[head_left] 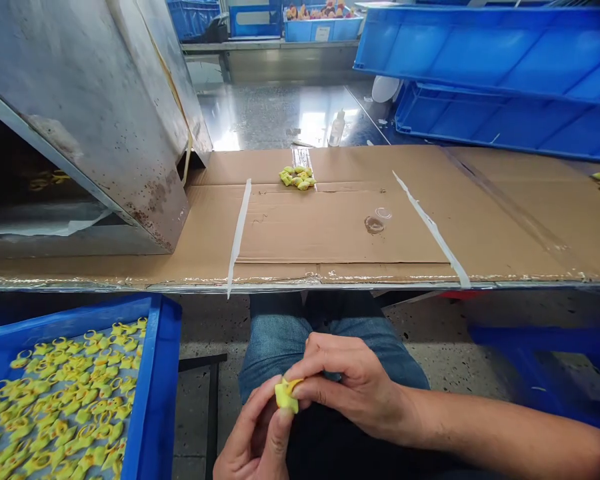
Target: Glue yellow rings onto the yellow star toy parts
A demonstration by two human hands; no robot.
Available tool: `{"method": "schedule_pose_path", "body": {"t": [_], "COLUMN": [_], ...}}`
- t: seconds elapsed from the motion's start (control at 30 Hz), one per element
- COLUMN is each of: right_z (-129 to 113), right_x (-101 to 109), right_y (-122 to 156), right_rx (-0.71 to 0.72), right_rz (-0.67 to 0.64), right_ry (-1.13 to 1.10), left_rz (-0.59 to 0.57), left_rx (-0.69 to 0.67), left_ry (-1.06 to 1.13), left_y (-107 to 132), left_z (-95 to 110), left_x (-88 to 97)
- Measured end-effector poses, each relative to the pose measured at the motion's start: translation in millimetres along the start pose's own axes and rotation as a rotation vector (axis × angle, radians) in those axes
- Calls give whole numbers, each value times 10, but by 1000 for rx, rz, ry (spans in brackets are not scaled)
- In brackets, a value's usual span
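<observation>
Left hand (253, 437) and right hand (347, 383) pinch yellow molded piece (286, 395) between fingertips, held above lap, seemingly for close handling; blue tray (155, 373) of yellow ring-shaped pieces (65, 400) sits within reach.

Pretty bright indoor light, with strong glare on the far floor (275, 113). Edges bow out from the wide lens, and shadows stay soft.
</observation>
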State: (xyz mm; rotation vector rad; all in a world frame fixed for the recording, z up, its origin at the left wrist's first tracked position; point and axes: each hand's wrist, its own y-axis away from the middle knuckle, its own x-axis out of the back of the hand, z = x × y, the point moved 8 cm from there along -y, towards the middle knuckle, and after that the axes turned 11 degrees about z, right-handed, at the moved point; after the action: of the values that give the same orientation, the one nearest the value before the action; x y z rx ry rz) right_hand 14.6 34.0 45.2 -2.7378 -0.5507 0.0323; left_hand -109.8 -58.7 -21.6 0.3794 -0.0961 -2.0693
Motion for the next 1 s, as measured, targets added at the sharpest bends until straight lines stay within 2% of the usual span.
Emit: {"method": "schedule_pose_path", "body": {"t": [0.13, 0.2, 0.3, 0.47, 0.6, 0.8, 0.9, 1.0], "right_z": [146, 186, 185, 122, 11, -119, -155, -151], "right_x": [21, 29, 28, 18, 55, 81, 83, 91], "right_y": [-12, -2, 0, -22, -43, -33, -20, -6], "right_rx": [-188, -257, -282, -208, -50, 147, 190, 190], "right_rz": [9, 17, 18, 0, 17, -15, -45, -44], "right_ry": [-5, -30, -58, -40, 14, 59, 54, 67], "left_rz": [-56, -81, -96, -55, -28, -84, -99, -104], "left_rx": [410, 504, 534, 355, 183, -29, -122, -158], "left_ry": [139, 163, 167, 150, 115, 87, 41, 19], "left_y": [17, 26, 27, 14, 39, 62, 66, 72], "left_z": [-194, -215, -221, -142, -29, 133, 182, 189], "left_x": [-157, -215, -246, -217, -198, -206, -182, -153]}}
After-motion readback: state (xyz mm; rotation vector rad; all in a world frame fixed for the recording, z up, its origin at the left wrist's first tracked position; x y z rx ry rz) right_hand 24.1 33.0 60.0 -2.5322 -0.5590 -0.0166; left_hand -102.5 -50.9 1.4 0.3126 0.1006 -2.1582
